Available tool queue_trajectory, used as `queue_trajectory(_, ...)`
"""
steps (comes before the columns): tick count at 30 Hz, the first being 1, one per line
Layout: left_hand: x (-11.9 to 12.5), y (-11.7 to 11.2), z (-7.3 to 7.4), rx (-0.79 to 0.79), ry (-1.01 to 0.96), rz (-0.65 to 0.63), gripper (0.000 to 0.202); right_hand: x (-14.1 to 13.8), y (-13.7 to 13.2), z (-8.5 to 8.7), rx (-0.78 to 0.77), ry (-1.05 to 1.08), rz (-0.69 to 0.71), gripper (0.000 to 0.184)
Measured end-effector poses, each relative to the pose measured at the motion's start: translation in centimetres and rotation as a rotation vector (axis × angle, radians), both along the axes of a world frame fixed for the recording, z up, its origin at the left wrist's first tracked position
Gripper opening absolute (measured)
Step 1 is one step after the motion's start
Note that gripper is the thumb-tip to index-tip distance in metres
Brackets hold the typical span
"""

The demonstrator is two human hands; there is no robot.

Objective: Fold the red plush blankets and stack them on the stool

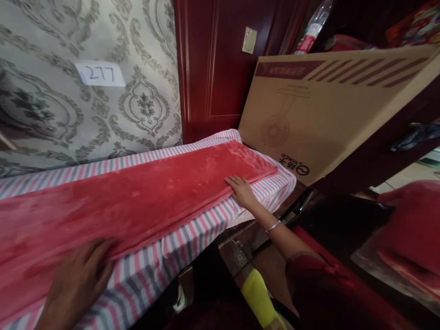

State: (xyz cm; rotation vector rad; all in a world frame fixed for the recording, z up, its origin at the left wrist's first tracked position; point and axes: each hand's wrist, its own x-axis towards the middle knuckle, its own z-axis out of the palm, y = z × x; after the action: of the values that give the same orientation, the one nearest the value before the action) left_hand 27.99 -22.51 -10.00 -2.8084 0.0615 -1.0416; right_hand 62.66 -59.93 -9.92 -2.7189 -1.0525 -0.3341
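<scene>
A long folded red plush blanket (147, 192) lies flat on a bench-like surface covered by a striped pink, grey and white sheet (202, 229). My right hand (242, 192) rests on the blanket's near edge toward its right end, fingers stretched out and palm down. At the lower left, my left hand (80, 275) touches the same near edge; its fingers are slightly bent, with the thumb apart. Neither hand grips the cloth. A silver bangle (273, 227) circles my right wrist.
A large cardboard box (309, 110) stands at the right end, with a plastic bottle (312, 27) behind it. Patterned wallpaper bears a paper label (101, 74) reading 277. Another red plush piece (412, 229) sits at right. Something yellow (257, 293) is below.
</scene>
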Motion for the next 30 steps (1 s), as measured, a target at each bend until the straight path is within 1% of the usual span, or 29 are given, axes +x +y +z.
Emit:
queue_trajectory(2, 0.0, 0.0, -0.2, -0.066, -0.018, 0.016, 0.039, 1.2, -1.1, 0.1, -0.009, 0.005, 0.004, 0.061)
queue_trajectory(3, -0.1, -0.1, -0.4, -0.09, -0.029, 0.012, 0.046, 1.6, -1.5, 0.0, -0.003, 0.011, 0.026, 0.06)
queue_trajectory(5, -0.1, -0.1, -0.5, -0.119, -0.041, -0.006, 0.06, 2.3, -2.1, -0.4, 0.031, 0.023, 0.082, 0.061)
queue_trajectory(6, -0.2, -0.2, -0.5, -0.129, -0.037, -0.014, 0.064, 2.5, -2.3, -0.7, 0.058, 0.028, 0.104, 0.062)
queue_trajectory(9, -0.2, -0.2, -0.3, -0.15, -0.021, -0.023, 0.065, 3.1, -2.8, -1.5, 0.146, 0.04, 0.154, 0.066)
queue_trajectory(11, -0.2, -0.3, -0.3, -0.138, -0.008, -0.026, 0.069, 3.3, -3.2, -1.8, 0.212, 0.073, 0.178, 0.065)
queue_trajectory(15, -0.5, -0.2, -0.7, -0.147, 0.026, 0.007, 0.076, 3.5, -3.9, -1.3, 0.334, 0.123, 0.152, 0.059)
queue_trajectory(17, -0.6, -0.1, -0.9, -0.161, 0.037, -0.003, 0.075, 3.3, -3.9, -0.9, 0.333, 0.099, 0.163, 0.051)
queue_trajectory(19, -0.6, 0.1, -0.9, -0.157, 0.038, -0.035, 0.07, 3.1, -3.7, -0.5, 0.277, 0.063, 0.206, 0.042)
queue_trajectory(21, -0.4, 0.1, -0.7, -0.146, 0.019, -0.052, 0.06, 2.9, -3.5, -0.2, 0.2, 0.024, 0.234, 0.037)
queue_trajectory(24, -0.1, 0.0, -0.3, -0.162, 0.004, -0.036, 0.036, 2.8, -3.2, 0.0, 0.106, -0.025, 0.23, 0.036)
queue_trajectory(26, 0.2, -0.2, 0.1, -0.188, 0.008, -0.043, 0.023, 2.8, -3.2, 0.1, 0.07, -0.049, 0.195, 0.038)
queue_trajectory(28, 0.3, -0.4, 0.4, -0.199, 0.0, -0.062, 0.019, 2.8, -3.3, -0.1, 0.075, -0.087, 0.146, 0.04)
queue_trajectory(30, 0.3, -0.6, 0.6, -0.202, -0.01, -0.061, 0.019, 2.8, -3.6, -0.5, 0.107, -0.126, 0.11, 0.042)
